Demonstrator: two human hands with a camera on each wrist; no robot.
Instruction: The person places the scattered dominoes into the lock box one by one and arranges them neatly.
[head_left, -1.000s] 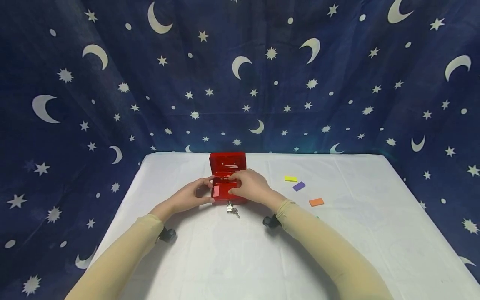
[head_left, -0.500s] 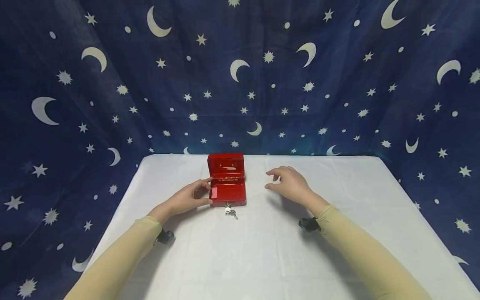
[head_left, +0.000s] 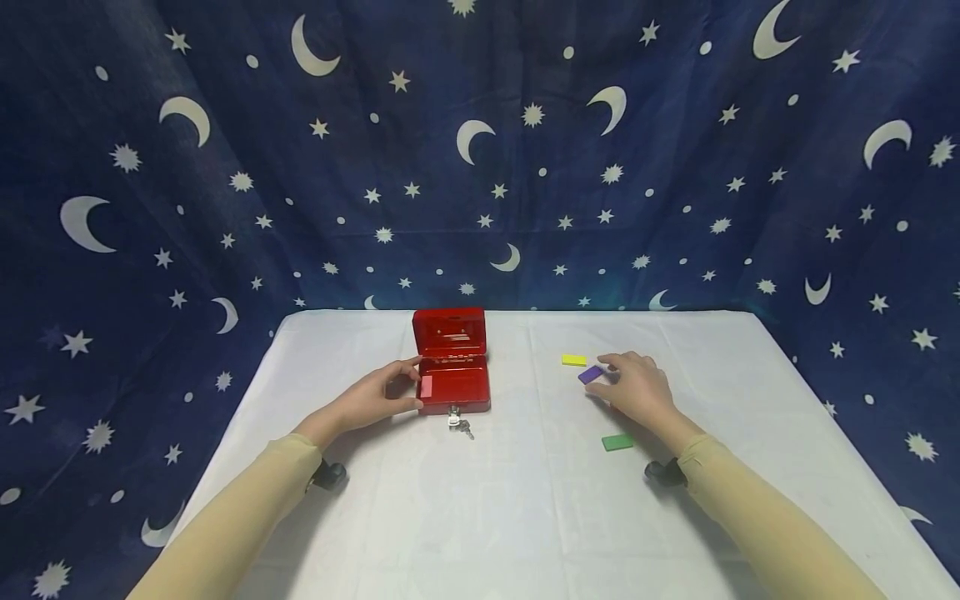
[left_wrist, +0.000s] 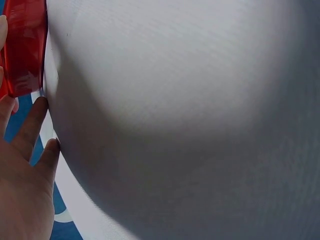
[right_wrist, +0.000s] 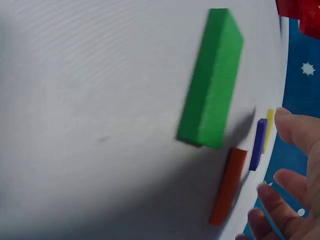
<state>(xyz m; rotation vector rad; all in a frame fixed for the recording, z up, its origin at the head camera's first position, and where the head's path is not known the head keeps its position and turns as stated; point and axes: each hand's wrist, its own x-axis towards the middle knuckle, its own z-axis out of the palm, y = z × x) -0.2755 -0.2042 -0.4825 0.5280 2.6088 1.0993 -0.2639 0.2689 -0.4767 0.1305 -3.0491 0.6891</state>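
Observation:
A small red cash box (head_left: pixel 457 387) stands with its lid raised, a pink block (head_left: pixel 427 387) lying inside at its left end. My left hand (head_left: pixel 369 395) holds the box by its left side, thumb at the front corner and a finger near the hinge. In the left wrist view, fingers reach toward the box's red wall (left_wrist: pixel 27 45). Over on the right, my right hand (head_left: pixel 637 390) hovers with thumb and fingers parted around a purple block (head_left: pixel 591 375). The right wrist view shows nothing between those fingers, with the purple block (right_wrist: pixel 258 145) beyond them.
A yellow block (head_left: pixel 573 360) lies left of the purple one; a green block (head_left: pixel 617 442) is nearer the front. An orange block (right_wrist: pixel 228 187), mostly hidden under my right hand in the head view, lies between. Keys (head_left: pixel 466 428) hang at the box's front lock.
My right hand has come out of the box and moved right to the purple block. The left hand stays at the box's left side.

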